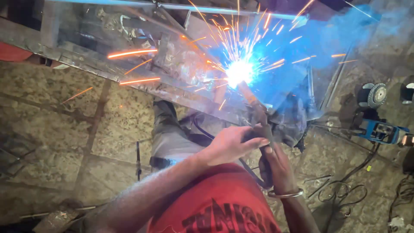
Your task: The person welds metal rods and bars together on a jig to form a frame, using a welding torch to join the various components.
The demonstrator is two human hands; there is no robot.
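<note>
Blue-white arc light flares where a thin welding rod meets a grey steel frame.

The right hand point(280, 170), wearing a metal bangle point(284, 195), is clenched around the dark electrode holder point(264, 142), and the left hand point(230, 144) closes over the holder's top to brace it. From the holder, the thin orange-glowing welding rod point(248, 95) runs its long axis up and slightly left, its tip pointing into the arc point(239, 72) on the grey steel frame point(129, 64), which lies above the person's knees. Sparks scatter and blue smoke drifts right of the arc. To weld well here, I judge both hands should stay steady, holding a short, even arc and a constant rod angle. Right of the frame, a blue angle grinder point(379, 129) lies on the stone floor point(51, 129) among dark cables point(340, 190).
</note>
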